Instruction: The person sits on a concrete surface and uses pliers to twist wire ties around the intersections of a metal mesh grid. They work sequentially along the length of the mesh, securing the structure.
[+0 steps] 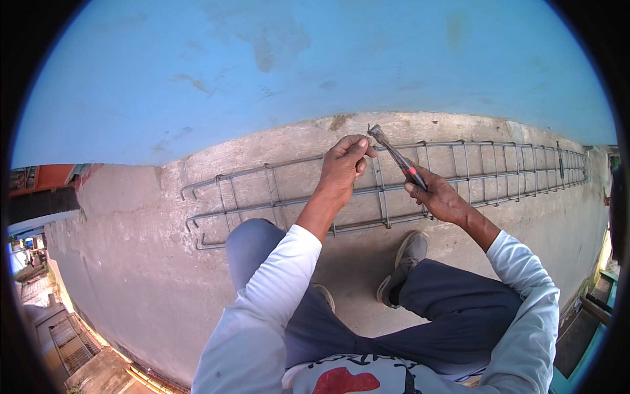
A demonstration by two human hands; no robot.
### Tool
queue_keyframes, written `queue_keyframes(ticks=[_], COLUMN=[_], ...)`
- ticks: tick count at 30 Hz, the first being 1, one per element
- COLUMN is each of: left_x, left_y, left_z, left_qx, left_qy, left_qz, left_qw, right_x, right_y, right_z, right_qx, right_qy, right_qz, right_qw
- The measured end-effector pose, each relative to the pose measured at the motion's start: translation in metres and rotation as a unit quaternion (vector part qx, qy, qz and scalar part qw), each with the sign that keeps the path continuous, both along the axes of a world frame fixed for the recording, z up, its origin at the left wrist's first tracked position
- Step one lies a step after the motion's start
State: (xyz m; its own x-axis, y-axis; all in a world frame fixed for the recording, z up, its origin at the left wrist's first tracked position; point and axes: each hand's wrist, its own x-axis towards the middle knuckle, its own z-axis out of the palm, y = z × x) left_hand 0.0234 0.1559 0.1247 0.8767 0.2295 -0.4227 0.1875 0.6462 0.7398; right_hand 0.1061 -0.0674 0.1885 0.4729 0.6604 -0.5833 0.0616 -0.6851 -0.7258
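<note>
- Squatting over a long rebar cage (pixel 394 187) laid on a concrete slab (pixel 131 262), the person works at a joint on the top bar, close to a blue wall (pixel 262 59).
- Left hand (pixel 342 167): fingers pressed together at the top bar, fingertips pinching at the joint beside the tool's tip. Whether a tie wire lies between them is too fine to tell.
- Right hand (pixel 438 196): closed around the red-and-black handles of a pair of pincers (pixel 396 156), gripping firmly. The tool slants up and to the left, its head right at the joint beside the left fingertips.
- Cage position: lies lengthwise along the foot of the wall, running from left of the person's left knee away to the far right, with stirrups at regular spacing. It rests on the slab just beyond the grey shoes (pixel 401 266).
- Judgement on method: the tie appears to be at the twisting stage. Good practice would be to hold bar and stirrup tight together with the left hand, keep the fingertips out of the tool's bite, and turn until snug without over-twisting, which could snap the wire.
- Risk noted: the low crouch offers little balance; steady footing matters.
</note>
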Motion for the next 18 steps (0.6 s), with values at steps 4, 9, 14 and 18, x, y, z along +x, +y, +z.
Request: queue_keyframes(ticks=[4,9,14,18], left_x=[0.002,-0.009,-0.004,-0.014], left_y=[0.000,0.004,0.010,0.028], left_z=[-0.009,-0.016,-0.013,-0.006], left_qx=[0.195,0.651,0.428,0.221], left_qy=[0.030,0.020,0.085,0.095], left_qz=[-0.005,-0.024,-0.142,-0.083], left_qw=[0.980,0.759,0.889,0.967], right_x=[0.003,0.018,0.024,0.036], right_y=[-0.002,-0.006,-0.016,-0.012], right_z=[-0.015,0.010,-0.025,-0.028], right_qx=[0.017,0.106,-0.042,0.002], right_qy=[-0.087,0.438,0.098,0.151], right_qz=[0.033,-0.174,-0.044,-0.272], right_qw=[0.996,0.876,0.993,0.950])
